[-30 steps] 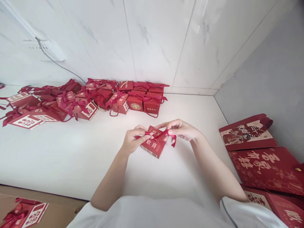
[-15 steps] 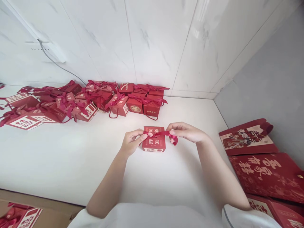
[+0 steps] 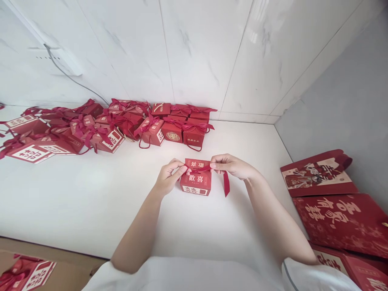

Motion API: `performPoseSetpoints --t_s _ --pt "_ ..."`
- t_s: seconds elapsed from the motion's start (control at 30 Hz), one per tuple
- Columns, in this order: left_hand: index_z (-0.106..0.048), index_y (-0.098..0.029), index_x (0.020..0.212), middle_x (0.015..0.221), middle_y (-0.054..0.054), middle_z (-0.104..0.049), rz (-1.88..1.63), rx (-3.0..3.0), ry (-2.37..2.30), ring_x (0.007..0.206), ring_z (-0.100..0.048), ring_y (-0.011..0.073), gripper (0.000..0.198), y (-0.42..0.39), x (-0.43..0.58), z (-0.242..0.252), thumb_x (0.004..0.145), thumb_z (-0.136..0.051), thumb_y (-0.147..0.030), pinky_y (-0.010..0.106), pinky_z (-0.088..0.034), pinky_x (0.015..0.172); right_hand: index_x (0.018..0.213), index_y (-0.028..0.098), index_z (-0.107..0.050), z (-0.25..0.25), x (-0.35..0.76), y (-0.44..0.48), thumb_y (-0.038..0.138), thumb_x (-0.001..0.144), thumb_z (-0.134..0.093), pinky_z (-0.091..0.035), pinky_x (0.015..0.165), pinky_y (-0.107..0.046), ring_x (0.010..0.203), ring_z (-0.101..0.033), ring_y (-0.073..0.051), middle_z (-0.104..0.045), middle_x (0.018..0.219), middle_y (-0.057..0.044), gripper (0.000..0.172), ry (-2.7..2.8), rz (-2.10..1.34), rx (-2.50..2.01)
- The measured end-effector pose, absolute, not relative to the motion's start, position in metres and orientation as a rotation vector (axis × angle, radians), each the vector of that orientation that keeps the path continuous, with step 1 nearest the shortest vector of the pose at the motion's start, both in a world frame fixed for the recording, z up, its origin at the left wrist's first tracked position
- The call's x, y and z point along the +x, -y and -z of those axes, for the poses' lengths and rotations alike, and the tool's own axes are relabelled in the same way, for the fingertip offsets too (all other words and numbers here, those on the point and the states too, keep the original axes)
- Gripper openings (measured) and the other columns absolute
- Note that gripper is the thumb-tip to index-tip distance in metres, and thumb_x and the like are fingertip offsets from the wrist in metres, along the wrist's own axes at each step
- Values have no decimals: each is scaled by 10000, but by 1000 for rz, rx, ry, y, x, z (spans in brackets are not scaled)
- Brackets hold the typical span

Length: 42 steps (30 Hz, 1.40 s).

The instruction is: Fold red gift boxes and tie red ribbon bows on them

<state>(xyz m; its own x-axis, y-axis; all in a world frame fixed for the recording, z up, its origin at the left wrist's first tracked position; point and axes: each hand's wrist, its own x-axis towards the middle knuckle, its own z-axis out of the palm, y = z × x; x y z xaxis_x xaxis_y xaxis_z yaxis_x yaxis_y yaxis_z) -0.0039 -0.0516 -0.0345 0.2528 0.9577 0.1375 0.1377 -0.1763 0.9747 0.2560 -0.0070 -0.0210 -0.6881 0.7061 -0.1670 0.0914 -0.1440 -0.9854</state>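
Observation:
A small red gift box with white characters stands on the white tabletop in front of me. A dark red ribbon runs across its top and hangs down on the right side. My left hand pinches the ribbon at the box's left top edge. At the right top edge, my right hand pinches the same ribbon, with the loose end dangling below its fingers.
Several finished red boxes with ribbon bows are massed along the back wall and to the left. Flat red paper bags lie stacked at the right. A cardboard carton with more red boxes sits low left.
The box has been turned square to me and set upright. The ribbon's right end, earlier curled by my right hand, now hangs straight down.

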Motion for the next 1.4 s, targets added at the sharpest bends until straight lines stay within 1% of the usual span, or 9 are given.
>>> performPoseSetpoints --t_s 0.1,0.27,0.47,0.6,0.83,1.07,1.17,1.23,1.4 --pt "-696 -159 802 844 52 -599 -1057 1554 -1071 830 -587 150 243 52 -1 34 864 -573 -359 261 -458 780 759 163 -648 22 256 7 408 821 -641 -390 623 -254 636 -483 -102 -584 731 -10 253 1573 -1939 -868" --pt "-694 -159 840 825 36 -642 -926 1467 -1100 593 -527 94 302 46 9 27 850 -569 -434 229 -415 552 888 177 -671 19 252 12 408 836 -620 -399 521 -231 689 -561 -137 -637 791 -46 242 1429 -1952 -791" --pt "-703 -148 877 890 63 -696 -903 1472 -981 843 -630 179 321 27 17 11 829 -592 -445 279 -491 764 837 178 -661 26 243 14 411 843 -620 -370 445 -204 664 -582 -135 -651 768 -49 237 1336 -1898 -709" --pt "-717 -153 1006 993 93 -709 -845 1546 -1016 917 -644 223 350 16 17 6 801 -631 -423 326 -503 806 828 184 -672 32 242 9 400 820 -660 -448 550 -215 648 -571 -110 -646 737 -22 216 1266 -1782 -765" --pt "-727 -173 1014 1039 94 -705 -1006 1608 -978 981 -635 221 317 -4 25 10 801 -641 -392 351 -480 902 882 196 -706 34 240 2 402 763 -719 -500 828 -311 779 -623 -149 -685 831 -35 238 1155 -1665 -817" --pt "-742 -195 937 1118 96 -689 -1066 1603 -867 1167 -565 249 244 -17 26 7 803 -644 -372 426 -381 1048 910 194 -691 24 237 -15 441 796 -658 -463 889 -356 867 -616 -193 -690 920 -55 274 1268 -1599 -868" --pt "-745 -201 910 1069 89 -710 -1066 1590 -849 1104 -610 235 231 -20 25 8 808 -639 -379 451 -306 1098 885 188 -685 23 234 -19 436 811 -624 -444 892 -345 892 -606 -198 -688 906 -52 266 1333 -1482 -899" --pt "-742 -199 930 1082 94 -705 -1052 1545 -828 1036 -641 230 246 -21 25 10 802 -646 -386 446 -348 1066 870 191 -683 22 233 -21 402 817 -610 -434 884 -333 895 -600 -194 -685 891 -43 230 1359 -1470 -892" --pt "-731 -180 993 1151 111 -673 -962 1521 -820 1106 -599 251 305 -21 20 15 817 -622 -404 415 -413 1009 776 181 -680 21 237 -23 339 808 -589 -413 891 -332 914 -590 -204 -675 894 -45 185 1443 -1530 -835"
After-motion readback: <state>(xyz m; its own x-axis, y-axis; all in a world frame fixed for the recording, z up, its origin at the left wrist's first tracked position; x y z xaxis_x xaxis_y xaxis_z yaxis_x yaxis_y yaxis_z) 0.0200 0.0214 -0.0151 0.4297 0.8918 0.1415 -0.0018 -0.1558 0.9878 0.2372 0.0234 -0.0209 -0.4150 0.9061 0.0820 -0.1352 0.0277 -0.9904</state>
